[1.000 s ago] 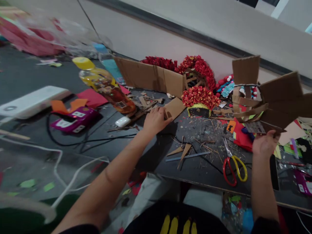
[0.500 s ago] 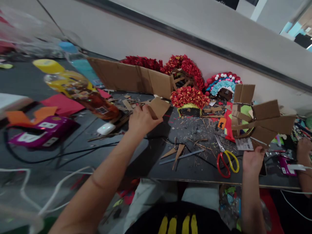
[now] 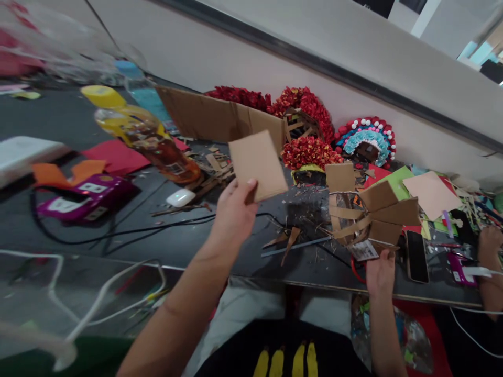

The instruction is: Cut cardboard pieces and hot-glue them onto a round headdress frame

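My left hand (image 3: pixel 231 212) is closed on a flat rectangular piece of brown cardboard (image 3: pixel 257 165), lifted above the dark table (image 3: pixel 220 246). My right hand (image 3: pixel 380 271) grips the bottom of a cardboard frame made of strips and panels (image 3: pixel 367 214), held just over the table's front edge. Red-and-yellow scissors (image 3: pixel 356 269) are mostly hidden behind that frame and hand. Cardboard slivers (image 3: pixel 288 242) lie between my hands.
A long folded cardboard sheet (image 3: pixel 212 119), red flower headpieces (image 3: pixel 308 152), a blue-and-white headpiece (image 3: pixel 367 137), a tilted amber bottle (image 3: pixel 151 140), a purple box (image 3: pixel 84 199), cables (image 3: pixel 129 230), a phone (image 3: pixel 416 248), coloured paper (image 3: pixel 430 192). Another person's hand (image 3: pixel 489 241) sits at the right.
My left hand picked the cardboard piece off the table and raised it upright. My right hand brought the cardboard frame left and lower, covering the scissors. The camera swung slightly.
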`<state>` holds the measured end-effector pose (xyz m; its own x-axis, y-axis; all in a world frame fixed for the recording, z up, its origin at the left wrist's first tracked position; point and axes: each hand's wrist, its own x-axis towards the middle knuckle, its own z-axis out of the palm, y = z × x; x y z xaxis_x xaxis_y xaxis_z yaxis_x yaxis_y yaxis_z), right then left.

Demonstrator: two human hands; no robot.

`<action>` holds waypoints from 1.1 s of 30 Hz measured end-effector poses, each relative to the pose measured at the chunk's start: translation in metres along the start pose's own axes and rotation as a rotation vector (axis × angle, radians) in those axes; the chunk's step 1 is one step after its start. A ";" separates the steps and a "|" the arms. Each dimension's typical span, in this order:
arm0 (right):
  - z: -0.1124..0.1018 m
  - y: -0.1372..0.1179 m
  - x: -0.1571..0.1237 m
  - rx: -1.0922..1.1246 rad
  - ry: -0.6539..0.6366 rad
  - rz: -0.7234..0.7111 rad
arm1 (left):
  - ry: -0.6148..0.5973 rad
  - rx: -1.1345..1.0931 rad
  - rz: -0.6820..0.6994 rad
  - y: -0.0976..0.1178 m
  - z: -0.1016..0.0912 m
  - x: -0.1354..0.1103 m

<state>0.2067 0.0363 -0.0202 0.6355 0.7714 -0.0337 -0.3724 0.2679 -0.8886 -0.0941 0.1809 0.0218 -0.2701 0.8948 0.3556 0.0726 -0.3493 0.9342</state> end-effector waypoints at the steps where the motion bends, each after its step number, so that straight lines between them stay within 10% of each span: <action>1: 0.002 0.002 -0.001 0.005 -0.002 0.008 | -0.036 -0.092 -0.037 0.009 0.008 -0.005; 11: 0.015 0.012 -0.011 0.033 0.040 0.061 | -0.412 -0.264 -0.121 0.074 0.059 -0.003; 22: 0.008 0.003 -0.006 0.044 0.016 0.050 | -0.032 -0.357 0.012 0.086 0.033 0.035; 33: -0.003 0.006 -0.004 0.014 0.072 0.054 | -0.050 -0.225 -0.157 0.044 0.013 0.032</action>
<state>0.2038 0.0336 -0.0270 0.6612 0.7414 -0.1148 -0.4163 0.2352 -0.8783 -0.0868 0.1981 0.0742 -0.2135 0.9535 0.2128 -0.1828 -0.2530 0.9500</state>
